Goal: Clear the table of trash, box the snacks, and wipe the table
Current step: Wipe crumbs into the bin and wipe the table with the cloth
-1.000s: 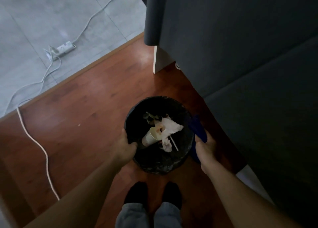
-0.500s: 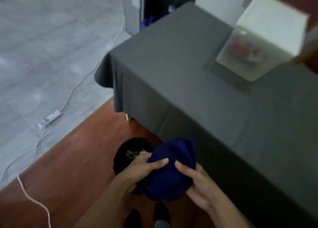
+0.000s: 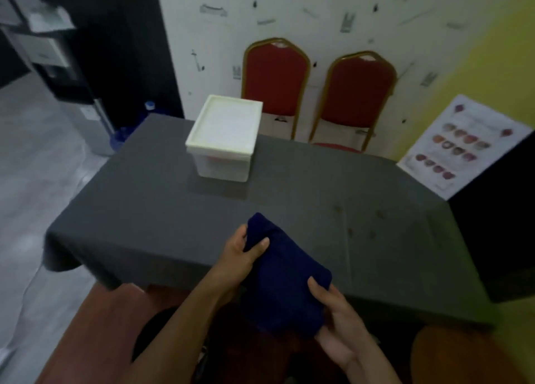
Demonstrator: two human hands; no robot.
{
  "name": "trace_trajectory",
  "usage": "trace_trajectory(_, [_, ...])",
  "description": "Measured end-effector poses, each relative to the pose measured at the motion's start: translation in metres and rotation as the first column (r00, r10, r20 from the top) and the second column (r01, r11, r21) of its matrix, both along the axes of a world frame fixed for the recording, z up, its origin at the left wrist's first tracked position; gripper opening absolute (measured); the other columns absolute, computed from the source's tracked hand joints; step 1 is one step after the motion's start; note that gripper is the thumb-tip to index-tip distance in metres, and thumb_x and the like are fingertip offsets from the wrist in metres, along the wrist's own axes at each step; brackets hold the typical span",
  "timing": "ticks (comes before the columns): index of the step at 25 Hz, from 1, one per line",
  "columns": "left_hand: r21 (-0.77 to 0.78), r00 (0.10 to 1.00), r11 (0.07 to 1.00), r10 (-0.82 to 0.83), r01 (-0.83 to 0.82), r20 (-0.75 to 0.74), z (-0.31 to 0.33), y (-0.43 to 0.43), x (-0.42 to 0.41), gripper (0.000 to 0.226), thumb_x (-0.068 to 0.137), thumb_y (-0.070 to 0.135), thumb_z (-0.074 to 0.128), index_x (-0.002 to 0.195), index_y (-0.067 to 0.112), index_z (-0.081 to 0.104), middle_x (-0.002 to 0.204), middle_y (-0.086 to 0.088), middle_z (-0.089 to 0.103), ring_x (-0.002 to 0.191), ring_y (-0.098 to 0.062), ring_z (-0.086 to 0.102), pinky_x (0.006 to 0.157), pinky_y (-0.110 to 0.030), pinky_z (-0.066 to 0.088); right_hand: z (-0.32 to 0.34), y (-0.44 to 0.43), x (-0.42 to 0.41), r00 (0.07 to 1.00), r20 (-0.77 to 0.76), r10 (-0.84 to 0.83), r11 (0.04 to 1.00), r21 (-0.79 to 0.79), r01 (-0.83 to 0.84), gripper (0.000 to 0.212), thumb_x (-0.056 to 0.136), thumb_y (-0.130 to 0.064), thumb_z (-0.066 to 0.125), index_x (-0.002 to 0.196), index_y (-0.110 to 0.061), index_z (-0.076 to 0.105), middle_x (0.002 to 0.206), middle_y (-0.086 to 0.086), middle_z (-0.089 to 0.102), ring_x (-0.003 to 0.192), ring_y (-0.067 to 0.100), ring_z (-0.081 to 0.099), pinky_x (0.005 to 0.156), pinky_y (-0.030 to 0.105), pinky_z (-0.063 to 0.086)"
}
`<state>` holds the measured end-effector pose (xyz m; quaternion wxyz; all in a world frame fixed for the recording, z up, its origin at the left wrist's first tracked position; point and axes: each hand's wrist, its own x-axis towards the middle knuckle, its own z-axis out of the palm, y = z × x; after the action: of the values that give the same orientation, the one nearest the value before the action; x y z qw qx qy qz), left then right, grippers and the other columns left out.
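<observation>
A dark blue cloth (image 3: 285, 279) is bunched between both my hands over the near edge of the table. My left hand (image 3: 241, 253) grips its upper left part, thumb on top. My right hand (image 3: 337, 320) holds its lower right corner from beneath. The table (image 3: 150, 209) wears a grey cloth. A white lidded box (image 3: 225, 134) stands shut at the far middle, something reddish faintly showing through its wall. Small crumbs or specks (image 3: 359, 224) lie on the table to the right of the cloth. The black trash bin (image 3: 153, 334) is partly visible under my left forearm.
Two red chairs with gold frames (image 3: 276, 82) stand behind the table against the wall. A printed poster (image 3: 460, 146) leans at the far right. A dark cabinet and a blue water bottle (image 3: 124, 134) are at the far left. A dark block (image 3: 503, 209) borders the table's right side.
My view has risen from the trash bin on the floor to the tabletop. My left hand left the bin's rim and joined the right on the blue cloth, which now hovers over the table edge.
</observation>
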<state>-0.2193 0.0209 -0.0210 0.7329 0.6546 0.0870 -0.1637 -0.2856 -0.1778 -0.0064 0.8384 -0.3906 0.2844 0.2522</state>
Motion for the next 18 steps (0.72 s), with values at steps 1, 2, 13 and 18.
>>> trace_trajectory(1, [0.003,0.998,0.998,-0.069,0.069,-0.008,0.004,-0.024,0.012,0.034,0.089,0.03,0.067,0.121,0.03,0.056,0.12,0.002,0.068,0.107,-0.015,0.067,0.094,-0.043,0.055,0.001,-0.015,0.005,0.998,-0.028,-0.051,0.996,0.066,0.052,0.043,0.09,-0.02,0.069,0.131,-0.007,0.066,0.131,0.021,0.067,0.119,0.042,0.064,0.105,0.057,0.045])
trace_trajectory(2, [0.002,0.991,0.991,-0.134,0.134,-0.012,0.007,-0.049,0.023,0.036,0.089,0.03,0.068,0.123,0.029,0.056,0.121,0.001,0.067,0.108,-0.015,0.067,0.095,-0.043,0.055,0.0,-0.031,0.011,0.995,-0.052,-0.085,0.987,0.129,0.091,0.043,0.091,-0.025,0.068,0.13,-0.005,0.068,0.134,0.023,0.064,0.122,0.044,0.062,0.109,0.058,0.042])
trace_trajectory(13, [0.049,0.955,0.966,-0.243,0.254,-0.168,-0.042,-0.227,0.139,0.031,0.095,0.014,0.059,0.125,0.018,0.054,0.111,-0.014,0.07,0.097,-0.029,0.07,0.086,-0.043,0.059,-0.015,-0.222,0.103,0.885,0.007,-0.466,0.801,-0.42,0.426,0.04,0.082,-0.03,0.081,0.116,-0.013,0.068,0.107,0.013,0.077,0.096,0.039,0.073,0.088,0.06,0.057])
trace_trajectory(18, [0.38,0.996,0.92,-0.085,0.093,-0.038,-0.114,-0.183,0.196,0.025,0.096,0.003,0.052,0.117,0.014,0.058,0.099,-0.018,0.071,0.097,-0.038,0.068,0.084,-0.038,0.058,-0.02,-0.279,0.163,0.903,0.282,-0.326,0.309,-0.87,0.383,0.022,0.094,-0.029,0.069,0.079,-0.021,0.054,0.077,-0.005,0.059,0.077,0.023,0.062,0.063,0.032,0.045])
